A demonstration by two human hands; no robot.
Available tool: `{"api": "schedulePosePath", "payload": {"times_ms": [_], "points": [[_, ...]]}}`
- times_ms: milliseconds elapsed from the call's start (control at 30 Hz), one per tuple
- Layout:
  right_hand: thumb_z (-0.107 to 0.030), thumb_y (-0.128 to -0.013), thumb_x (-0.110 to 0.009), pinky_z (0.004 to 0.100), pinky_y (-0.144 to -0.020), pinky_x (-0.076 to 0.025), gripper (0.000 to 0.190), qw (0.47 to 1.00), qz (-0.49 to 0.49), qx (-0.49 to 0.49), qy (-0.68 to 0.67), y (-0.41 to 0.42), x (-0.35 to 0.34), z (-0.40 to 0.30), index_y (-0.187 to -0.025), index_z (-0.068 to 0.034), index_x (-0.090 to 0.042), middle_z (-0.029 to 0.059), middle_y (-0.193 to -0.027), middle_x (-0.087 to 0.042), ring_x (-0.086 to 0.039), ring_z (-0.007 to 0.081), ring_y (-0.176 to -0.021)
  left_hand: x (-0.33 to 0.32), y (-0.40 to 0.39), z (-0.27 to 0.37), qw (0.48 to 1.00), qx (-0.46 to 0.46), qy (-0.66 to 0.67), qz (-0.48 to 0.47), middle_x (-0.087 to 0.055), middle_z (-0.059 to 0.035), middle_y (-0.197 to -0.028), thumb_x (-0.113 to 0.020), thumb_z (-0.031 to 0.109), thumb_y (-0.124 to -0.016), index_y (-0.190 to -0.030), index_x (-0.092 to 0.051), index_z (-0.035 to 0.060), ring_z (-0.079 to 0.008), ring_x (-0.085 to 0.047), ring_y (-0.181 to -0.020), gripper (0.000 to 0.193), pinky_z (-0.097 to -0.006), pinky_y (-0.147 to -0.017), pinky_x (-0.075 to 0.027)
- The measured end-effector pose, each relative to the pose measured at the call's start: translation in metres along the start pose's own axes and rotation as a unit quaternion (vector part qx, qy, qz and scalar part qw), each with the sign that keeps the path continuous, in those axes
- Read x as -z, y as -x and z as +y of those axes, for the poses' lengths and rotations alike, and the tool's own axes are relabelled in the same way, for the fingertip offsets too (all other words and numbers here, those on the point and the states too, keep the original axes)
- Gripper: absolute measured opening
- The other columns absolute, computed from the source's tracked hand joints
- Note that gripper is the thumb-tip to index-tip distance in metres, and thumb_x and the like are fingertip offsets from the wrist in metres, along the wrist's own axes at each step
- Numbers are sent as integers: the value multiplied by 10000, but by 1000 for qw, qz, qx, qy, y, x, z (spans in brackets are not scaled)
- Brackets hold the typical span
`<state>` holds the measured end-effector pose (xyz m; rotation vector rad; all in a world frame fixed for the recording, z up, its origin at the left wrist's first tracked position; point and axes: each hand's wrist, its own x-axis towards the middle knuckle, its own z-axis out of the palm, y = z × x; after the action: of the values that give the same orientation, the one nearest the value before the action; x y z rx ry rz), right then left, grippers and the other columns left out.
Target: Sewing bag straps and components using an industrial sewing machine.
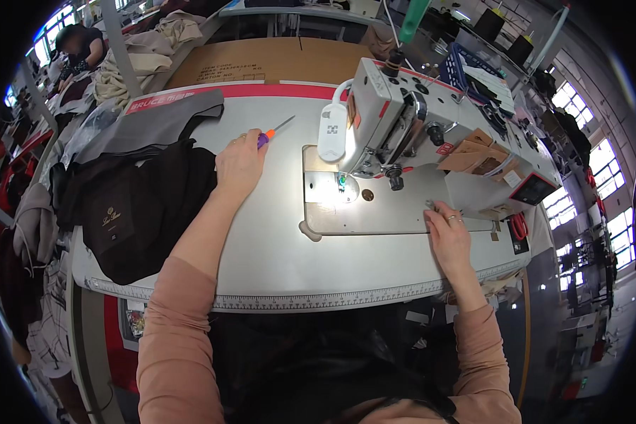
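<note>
My left hand [242,163] is closed around the purple and orange handle of a small screwdriver [275,130], its metal shaft pointing away to the upper right. Under the lit head of a sewing machine [376,116] lies the metal needle plate area [387,212]. At the right part of that bed, my right hand [448,228] pinches a small metal piece [430,204] between thumb and fingers; what piece it is cannot be told. A dark folded garment [138,212] lies left of my left forearm, with grey fabric [159,124] behind it.
A white lamp [332,132] hangs beside the machine head. Red-handled scissors [519,227] lie at the table's right end. A ruler strip [297,302] runs along the front edge. Behind the table are a cardboard box [275,58] and a blue basket [456,69]. Another person [79,50] sits far left.
</note>
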<state>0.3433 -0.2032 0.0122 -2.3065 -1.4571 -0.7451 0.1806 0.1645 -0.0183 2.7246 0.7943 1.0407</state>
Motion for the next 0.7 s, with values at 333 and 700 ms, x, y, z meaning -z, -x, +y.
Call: {"api": "schedulePosePath", "payload": {"times_ms": [333,700], "points": [[-373,-947,-484,311,-827,-449,419,915,291,-260,106,-27,172,323,-1163,-27,-582,98,-1094,-626,-591,189,-907,4,1,9,999,-20,-43,12,-618,-96,-828,-626,257,-837,-996,-575,81,-276,-618,-774,243,-379,-630,-511],[-210,-924,-510,300,-788,-501,290,689,110,-475,-536,1,127,453,-1120,-7,-579,91,-1043,-638,-623,180,-914,6,1,6,997,-28,-70,2,-621,-80,-829,-590,246,-866,-1005,-581,87,-256,-614,-764,212,-361,-598,-498]]}}
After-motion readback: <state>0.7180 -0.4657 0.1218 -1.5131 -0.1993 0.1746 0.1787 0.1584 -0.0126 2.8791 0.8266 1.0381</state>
